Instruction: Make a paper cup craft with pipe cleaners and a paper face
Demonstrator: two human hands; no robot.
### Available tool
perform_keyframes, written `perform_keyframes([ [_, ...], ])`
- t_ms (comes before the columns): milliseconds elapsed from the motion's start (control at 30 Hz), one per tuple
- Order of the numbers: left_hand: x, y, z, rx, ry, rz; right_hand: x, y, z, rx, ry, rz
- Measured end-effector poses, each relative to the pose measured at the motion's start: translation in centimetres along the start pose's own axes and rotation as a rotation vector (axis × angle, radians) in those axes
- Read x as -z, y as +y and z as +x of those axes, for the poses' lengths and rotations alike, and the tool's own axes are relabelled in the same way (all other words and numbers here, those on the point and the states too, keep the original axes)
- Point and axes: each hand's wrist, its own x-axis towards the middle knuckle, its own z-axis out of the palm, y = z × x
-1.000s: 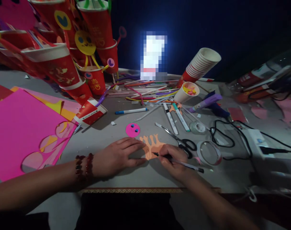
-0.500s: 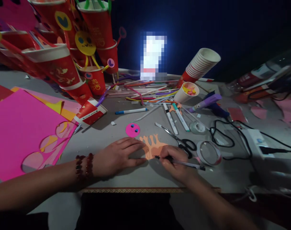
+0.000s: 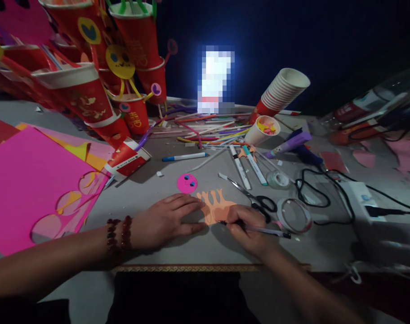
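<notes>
An orange paper piece with cut prongs along its top lies on the grey table. My left hand, with bead bracelets at the wrist, lies flat with fingers spread, its fingertips on the paper's left side. From the right, my right hand is closed around a slim pen, whose dark tip is at the paper's lower edge. Just above the left fingers is a pink paper circle with a drawn face. Black-handled scissors lie open beyond my right hand.
Tape rolls, a black cable and markers lie to the right. Red paper cups stand at the left behind pink sheets. Pipe cleaners and straws lie behind, beside stacked cups.
The pen's rear end has shifted very slightly to the right with my right hand. My left hand, the paper and the other things look unchanged.
</notes>
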Motion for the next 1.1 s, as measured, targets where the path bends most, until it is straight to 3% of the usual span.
perform_keyframes([
  [333, 0.4, 0.1, 0.1, 0.005, -0.019, 0.000, -0.3, 1.3, -1.0, -0.102, 0.108, 0.060],
  [1100, 0.2, 0.1, 0.1, 0.014, -0.018, 0.006, -0.5, 0.4, -0.2, -0.077, 0.057, -0.004],
])
